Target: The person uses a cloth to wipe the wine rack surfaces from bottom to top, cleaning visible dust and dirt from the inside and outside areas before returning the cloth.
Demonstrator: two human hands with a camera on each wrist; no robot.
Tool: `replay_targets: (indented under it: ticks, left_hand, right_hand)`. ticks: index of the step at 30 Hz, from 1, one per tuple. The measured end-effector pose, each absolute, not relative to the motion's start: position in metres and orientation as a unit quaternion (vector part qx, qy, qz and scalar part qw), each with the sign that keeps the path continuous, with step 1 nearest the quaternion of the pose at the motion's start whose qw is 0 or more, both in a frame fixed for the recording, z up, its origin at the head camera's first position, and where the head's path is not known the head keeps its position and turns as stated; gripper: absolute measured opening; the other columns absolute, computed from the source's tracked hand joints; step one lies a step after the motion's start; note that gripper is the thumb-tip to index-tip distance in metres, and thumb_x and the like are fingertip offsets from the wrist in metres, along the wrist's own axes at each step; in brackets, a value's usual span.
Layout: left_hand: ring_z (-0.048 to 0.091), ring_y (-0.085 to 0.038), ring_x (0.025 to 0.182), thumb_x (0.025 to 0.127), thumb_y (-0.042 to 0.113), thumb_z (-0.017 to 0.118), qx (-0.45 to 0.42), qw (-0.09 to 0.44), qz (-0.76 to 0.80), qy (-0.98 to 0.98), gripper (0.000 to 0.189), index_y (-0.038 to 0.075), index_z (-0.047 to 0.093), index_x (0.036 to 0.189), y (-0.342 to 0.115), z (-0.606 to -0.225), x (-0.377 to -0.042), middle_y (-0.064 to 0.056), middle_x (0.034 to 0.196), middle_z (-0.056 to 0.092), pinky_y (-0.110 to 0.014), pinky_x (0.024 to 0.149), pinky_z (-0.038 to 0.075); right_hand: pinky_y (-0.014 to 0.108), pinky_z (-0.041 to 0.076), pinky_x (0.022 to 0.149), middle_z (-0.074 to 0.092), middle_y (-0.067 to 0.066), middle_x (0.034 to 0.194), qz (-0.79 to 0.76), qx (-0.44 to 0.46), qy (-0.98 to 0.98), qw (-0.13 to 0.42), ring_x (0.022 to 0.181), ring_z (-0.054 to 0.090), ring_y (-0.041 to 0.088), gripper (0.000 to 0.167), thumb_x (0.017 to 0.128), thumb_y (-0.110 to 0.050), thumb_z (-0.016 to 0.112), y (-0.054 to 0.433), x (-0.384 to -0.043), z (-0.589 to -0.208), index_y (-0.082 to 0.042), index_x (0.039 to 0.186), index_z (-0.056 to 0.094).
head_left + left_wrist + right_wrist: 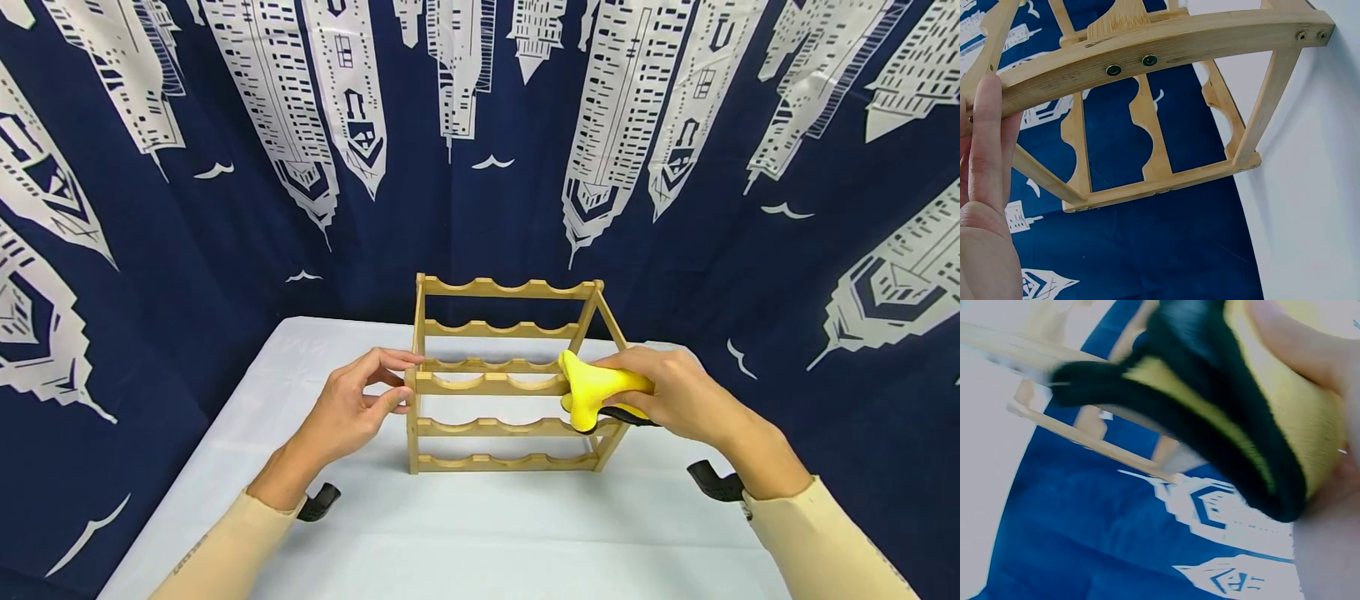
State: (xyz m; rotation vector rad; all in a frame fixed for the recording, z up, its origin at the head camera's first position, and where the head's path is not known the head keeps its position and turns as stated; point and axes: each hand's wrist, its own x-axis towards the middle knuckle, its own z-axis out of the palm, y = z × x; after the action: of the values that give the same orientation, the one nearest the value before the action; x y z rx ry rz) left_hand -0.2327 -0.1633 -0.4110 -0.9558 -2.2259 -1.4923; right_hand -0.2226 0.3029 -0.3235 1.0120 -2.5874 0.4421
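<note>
A light wooden wine rack (pixel 495 384) with scalloped rails stands on the table. At its left front corner, my left hand (pixel 352 408) holds the upright between thumb and fingers. The left wrist view shows a fingertip (pixel 987 94) lying against the rack's curved side rail (pixel 1210 41). My right hand (pixel 678 392) grips a bunched yellow cloth (pixel 603 387) with black edging, at the rack's right front side. Close up and blurred in the right wrist view, the cloth (pixel 1304 425) overlaps the rack, so its exact contact with the wood cannot be told.
A white cloth covers the table (pixel 465 533) under and around the rack. Behind and beside it hangs a dark blue curtain (pixel 450 225) printed with white buildings and birds. A black wrist mount (pixel 318 502) sits below each hand.
</note>
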Motion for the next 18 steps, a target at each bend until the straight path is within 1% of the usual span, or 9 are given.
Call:
replay_targets:
  ticks: [3, 5, 7, 8, 9, 10, 11, 14, 18]
  left_hand:
    - [0.085, -0.019, 0.105, 0.105, -0.006, 0.082, -0.326, 0.145, -0.523, -0.774, 0.033, 0.005, 0.071, 0.134, -0.162, -0.412, -0.231, -0.012, 0.152, 0.076, -0.032, 0.079, 0.075]
    - [0.084, -0.018, 0.107, 0.105, -0.006, 0.081, -0.324, 0.147, -0.523, -0.775, 0.035, 0.003, 0.07, 0.137, -0.161, -0.411, -0.232, -0.01, 0.152, 0.075, -0.032, 0.079, 0.075]
    - [0.083, -0.016, 0.109, 0.106, -0.007, 0.081, -0.322, 0.147, -0.524, -0.775, 0.038, 0.003, 0.07, 0.141, -0.161, -0.411, -0.232, -0.011, 0.153, 0.075, -0.033, 0.08, 0.075]
    - [0.083, -0.016, 0.109, 0.106, -0.007, 0.081, -0.321, 0.147, -0.524, -0.775, 0.037, 0.004, 0.07, 0.14, -0.161, -0.412, -0.231, -0.011, 0.153, 0.075, -0.033, 0.08, 0.075]
    - [0.083, -0.015, 0.108, 0.105, -0.007, 0.081, -0.32, 0.147, -0.526, -0.774, 0.037, 0.004, 0.07, 0.139, -0.161, -0.412, -0.231, -0.011, 0.152, 0.075, -0.033, 0.08, 0.075]
    - [0.083, -0.016, 0.108, 0.105, -0.007, 0.081, -0.32, 0.147, -0.527, -0.773, 0.036, 0.005, 0.07, 0.138, -0.161, -0.414, -0.231, -0.011, 0.152, 0.075, -0.033, 0.08, 0.075]
    - [0.083, -0.016, 0.107, 0.105, -0.007, 0.081, -0.32, 0.146, -0.529, -0.772, 0.035, 0.006, 0.071, 0.136, -0.161, -0.415, -0.231, -0.011, 0.152, 0.076, -0.033, 0.08, 0.075]
    - [0.083, -0.016, 0.107, 0.105, -0.007, 0.081, -0.319, 0.145, -0.532, -0.77, 0.032, 0.007, 0.071, 0.132, -0.161, -0.417, -0.23, -0.012, 0.151, 0.076, -0.034, 0.079, 0.075]
    - [0.083, -0.016, 0.105, 0.104, -0.008, 0.082, -0.323, 0.156, -0.527, -0.771, 0.032, 0.008, 0.072, 0.131, -0.16, -0.416, -0.232, -0.016, 0.15, 0.077, -0.032, 0.078, 0.075]
  right_hand:
    - [0.008, 0.059, 0.107, 0.089, 0.0, 0.122, 0.2, 0.385, -0.869, 0.237, 0.104, 0.079, 0.016, 0.067, 0.074, 0.012, 0.105, 0.306, -0.218, -0.338, -0.016, 0.132, 0.087]
    - [0.007, 0.053, 0.116, 0.089, 0.005, 0.122, 0.233, 0.409, -0.838, 0.276, 0.113, 0.08, 0.014, 0.05, 0.088, 0.004, 0.1, 0.306, -0.216, -0.346, -0.012, 0.133, 0.086]
    - [0.013, 0.054, 0.121, 0.089, 0.011, 0.121, 0.258, 0.438, -0.801, 0.315, 0.12, 0.08, 0.013, 0.031, 0.102, -0.01, 0.091, 0.302, -0.214, -0.354, -0.005, 0.132, 0.086]
    - [0.016, 0.055, 0.123, 0.089, 0.013, 0.12, 0.265, 0.452, -0.783, 0.336, 0.121, 0.08, 0.013, 0.029, 0.107, -0.017, 0.087, 0.299, -0.212, -0.358, -0.002, 0.131, 0.086]
    - [0.019, 0.056, 0.124, 0.089, 0.015, 0.118, 0.27, 0.467, -0.763, 0.355, 0.122, 0.082, 0.015, 0.034, 0.11, -0.026, 0.083, 0.296, -0.21, -0.362, 0.001, 0.13, 0.086]
    - [0.022, 0.057, 0.124, 0.089, 0.016, 0.117, 0.272, 0.481, -0.747, 0.37, 0.122, 0.083, 0.016, 0.042, 0.112, -0.034, 0.079, 0.292, -0.208, -0.366, 0.004, 0.129, 0.085]
    - [0.024, 0.058, 0.124, 0.089, 0.017, 0.116, 0.272, 0.494, -0.73, 0.386, 0.12, 0.084, 0.019, 0.042, 0.113, -0.033, 0.079, 0.288, -0.206, -0.371, 0.007, 0.127, 0.085]
    - [0.027, 0.059, 0.126, 0.089, 0.019, 0.115, 0.264, 0.524, -0.703, 0.402, 0.111, 0.087, 0.028, 0.039, 0.114, -0.026, 0.079, 0.276, -0.199, -0.383, 0.01, 0.125, 0.084]
    - [0.027, 0.06, 0.124, 0.089, 0.016, 0.122, 0.24, 0.535, -0.717, 0.377, 0.106, 0.087, 0.031, 0.038, 0.116, -0.028, 0.075, 0.262, -0.192, -0.395, 0.006, 0.133, 0.083]
